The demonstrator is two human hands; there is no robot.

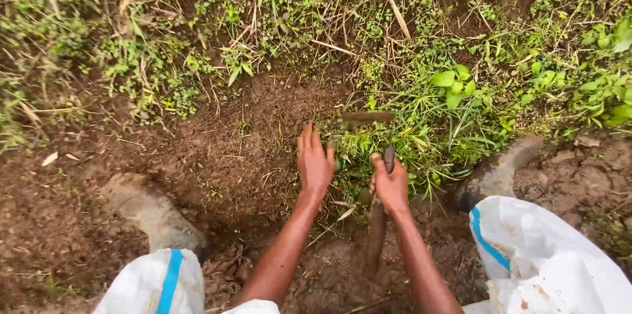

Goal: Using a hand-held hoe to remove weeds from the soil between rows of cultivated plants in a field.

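Just beyond the fingertips, weeds [395, 136] border bare soil [250, 149]. Left hand [315, 164] rests on them, fingers apart; right hand [391, 185] is clamped on a hoe handle [376, 232]. Weeding underway; next stroke needs left fingers clear of the blade [367, 117].

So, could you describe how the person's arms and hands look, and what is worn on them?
Both forearms are bare, with no gloves, watch or rings to be seen. The left hand and the right hand are uncovered, and both look smudged with soil. At the bottom edge a bit of white fabric shows by the left arm, possibly a sleeve.

muddy boots [155, 215], white trousers [546, 255], bare soil [243, 136]
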